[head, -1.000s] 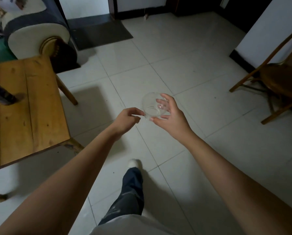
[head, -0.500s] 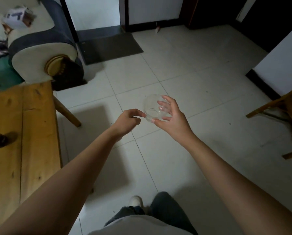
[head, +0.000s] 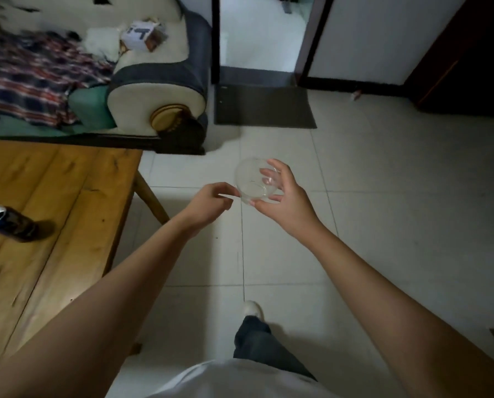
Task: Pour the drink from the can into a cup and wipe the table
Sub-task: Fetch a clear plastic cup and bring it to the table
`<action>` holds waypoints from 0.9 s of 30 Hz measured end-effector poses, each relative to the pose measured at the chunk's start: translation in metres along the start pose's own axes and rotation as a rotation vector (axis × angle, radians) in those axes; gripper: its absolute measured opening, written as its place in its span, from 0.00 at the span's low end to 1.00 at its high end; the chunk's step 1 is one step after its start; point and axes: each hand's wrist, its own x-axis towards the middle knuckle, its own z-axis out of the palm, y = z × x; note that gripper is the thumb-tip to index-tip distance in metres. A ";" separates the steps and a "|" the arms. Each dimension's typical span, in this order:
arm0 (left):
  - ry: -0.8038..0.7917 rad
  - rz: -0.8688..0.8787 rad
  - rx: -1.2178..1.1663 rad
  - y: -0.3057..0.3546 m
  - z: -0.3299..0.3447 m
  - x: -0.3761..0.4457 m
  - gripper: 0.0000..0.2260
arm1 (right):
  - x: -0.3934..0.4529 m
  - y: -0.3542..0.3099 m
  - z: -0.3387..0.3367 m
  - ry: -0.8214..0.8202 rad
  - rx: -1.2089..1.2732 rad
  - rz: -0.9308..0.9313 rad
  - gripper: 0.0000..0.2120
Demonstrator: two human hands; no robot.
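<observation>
The clear cup (head: pixel 253 182) is up in the air over the white floor (head: pixel 383 196), held by the right hand (head: pixel 283 196) while the left hand (head: pixel 208 202) pinches its rim, and the can (head: pixel 8 224) stands on the wooden table (head: pixel 76 196).

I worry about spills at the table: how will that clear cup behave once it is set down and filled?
The clear cup looks thin and empty, so probably light and easily nudged or tipped. Its walls may flex under the right hand. The left hand touches its rim.
</observation>
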 end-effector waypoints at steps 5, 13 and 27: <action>0.160 -0.034 -0.060 0.012 -0.028 0.041 0.14 | 0.086 -0.012 -0.001 -0.174 -0.037 -0.075 0.35; 0.434 -0.160 -0.148 -0.012 -0.091 0.055 0.12 | 0.177 -0.037 0.059 -0.481 -0.071 -0.183 0.36; 0.885 -0.377 -0.400 -0.091 -0.220 0.016 0.17 | 0.255 -0.110 0.246 -0.972 -0.101 -0.445 0.38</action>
